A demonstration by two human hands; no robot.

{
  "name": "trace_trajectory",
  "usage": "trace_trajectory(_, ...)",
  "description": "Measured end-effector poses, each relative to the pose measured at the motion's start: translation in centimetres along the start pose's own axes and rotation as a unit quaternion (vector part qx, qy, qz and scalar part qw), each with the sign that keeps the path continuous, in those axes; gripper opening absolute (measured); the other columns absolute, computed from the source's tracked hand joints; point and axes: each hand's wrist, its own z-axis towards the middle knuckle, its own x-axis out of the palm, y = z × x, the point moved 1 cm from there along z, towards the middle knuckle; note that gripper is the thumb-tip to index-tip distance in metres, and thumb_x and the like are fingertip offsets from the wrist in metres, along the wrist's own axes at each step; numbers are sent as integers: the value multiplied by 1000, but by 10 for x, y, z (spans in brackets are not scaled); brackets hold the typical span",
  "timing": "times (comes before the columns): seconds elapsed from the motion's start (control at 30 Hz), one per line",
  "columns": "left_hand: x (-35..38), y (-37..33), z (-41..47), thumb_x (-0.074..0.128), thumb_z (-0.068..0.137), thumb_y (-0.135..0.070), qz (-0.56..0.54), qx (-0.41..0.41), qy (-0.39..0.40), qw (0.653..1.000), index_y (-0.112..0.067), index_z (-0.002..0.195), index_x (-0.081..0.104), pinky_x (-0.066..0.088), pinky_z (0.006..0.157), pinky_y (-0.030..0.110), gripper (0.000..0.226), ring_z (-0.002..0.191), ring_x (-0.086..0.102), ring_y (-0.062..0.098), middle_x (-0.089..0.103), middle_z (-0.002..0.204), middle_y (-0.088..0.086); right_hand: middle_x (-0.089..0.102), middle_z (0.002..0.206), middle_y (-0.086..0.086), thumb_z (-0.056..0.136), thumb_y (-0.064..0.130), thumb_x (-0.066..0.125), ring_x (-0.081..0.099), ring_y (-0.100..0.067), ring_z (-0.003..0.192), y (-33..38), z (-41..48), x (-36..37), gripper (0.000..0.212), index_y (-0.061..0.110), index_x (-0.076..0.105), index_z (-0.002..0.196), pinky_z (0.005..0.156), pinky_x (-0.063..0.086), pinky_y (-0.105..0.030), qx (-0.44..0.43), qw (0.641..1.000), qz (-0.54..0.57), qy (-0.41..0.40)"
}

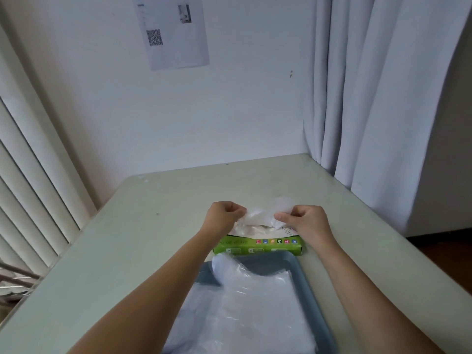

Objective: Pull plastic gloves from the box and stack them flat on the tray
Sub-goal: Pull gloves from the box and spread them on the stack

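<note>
both hands pinch one crumpled glove (258, 219) over the box (259, 245), left hand (222, 215) on its left end, right hand (304, 221) on its right; the tray (298, 267) with the stacked gloves (252, 310) lies just nearer the person, so the glove comes straight back

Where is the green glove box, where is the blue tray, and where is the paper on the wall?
green glove box (258, 247): head view, on its green front side.
blue tray (293, 261): head view, on its far right rim.
paper on the wall (173, 34): head view, on the middle of the sheet.
</note>
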Motion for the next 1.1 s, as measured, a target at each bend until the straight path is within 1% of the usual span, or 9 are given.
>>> trace_trajectory(0.13, 0, 3, -1, 65, 90, -17, -58, -35, -3, 998, -4, 86, 68, 42, 63, 19, 14, 73, 56, 10, 62, 74, -7, 39, 41, 10, 65, 23, 87, 37, -9, 44, -2, 0, -2, 46, 12, 47, 45, 51, 34, -23, -1, 999, 16, -32)
trace_trajectory(0.3, 5, 7, -6, 70, 84, -39, -32, -34, 95, 994, -13, 116, 65, 46, 88, 25, 41, 100, 62, 13, 68, 109, -3, 38, 47, 1, 77, 21, 78, 31, -8, 45, -2, -4, -2, 41, -1, 54, 52, 47, 28, -20, -43, 999, -9, -16)
trace_trajectory(0.43, 5, 11, -2, 75, 82, -28, -56, -58, 69, 994, 3, 100, 68, 45, 76, 31, 37, 79, 58, 22, 65, 84, 7, 32, 53, 0, 87, 16, 68, 27, -12, 52, -1, -5, -3, 40, -1, 48, 57, 52, 26, -25, -92, 992, -83, -30)
trace_trajectory(0.6, 7, 16, -2, 75, 80, -23, -115, -105, 93, 983, -1, 93, 64, 45, 69, 31, 28, 73, 57, 23, 63, 82, 12, 63, 76, 1, 78, 9, 76, 56, -3, 63, 7, -13, -1, 5, 10, 71, 77, 64, 39, -5, -134, 985, -54, -90)
trace_trajectory(0.73, 5, 15, -4, 73, 83, -19, -134, -115, 117, 977, -2, 95, 64, 51, 68, 30, 23, 72, 62, 23, 69, 83, 12, 63, 63, 5, 64, 14, 86, 55, -4, 57, 16, -19, 3, 25, 13, 61, 67, 56, 41, -10, -106, 991, -19, -79)
trace_trajectory(0.83, 3, 14, -4, 72, 84, -21, -154, -114, 133, 972, 6, 108, 63, 52, 83, 40, 37, 82, 64, 27, 70, 95, 20, 63, 59, 7, 70, 9, 82, 55, -4, 54, 16, -19, 3, 23, 14, 62, 59, 56, 40, -12, -107, 989, -15, -106)
trace_trajectory(0.93, 2, 15, -2, 66, 90, -21, -179, -120, 134, 967, -4, 87, 64, 50, 66, 28, 18, 63, 58, 17, 62, 68, 5, 66, 64, 7, 75, 11, 79, 56, 1, 57, 13, -17, 2, 14, 10, 68, 66, 58, 40, -6, -115, 986, -11, -116)
trace_trajectory(1.0, 1, 15, -1, 61, 93, -23, -200, -135, 136, 961, -14, 71, 54, 40, 54, 20, 25, 55, 44, 13, 45, 58, -1, 70, 76, 5, 80, 6, 74, 60, 9, 65, 10, -18, 2, 1, 7, 75, 81, 65, 42, -3, -119, 987, -4, -109)
trace_trajectory(1.1, -1, 15, -1, 55, 96, -23, -242, -163, 120, 949, -14, 70, 58, 38, 54, 20, 28, 58, 45, 12, 51, 64, -1, 72, 90, 4, 86, -1, 65, 66, 2, 78, 8, -20, 3, 19, 11, 74, 98, 78, 49, -10, -125, 987, 9, -101)
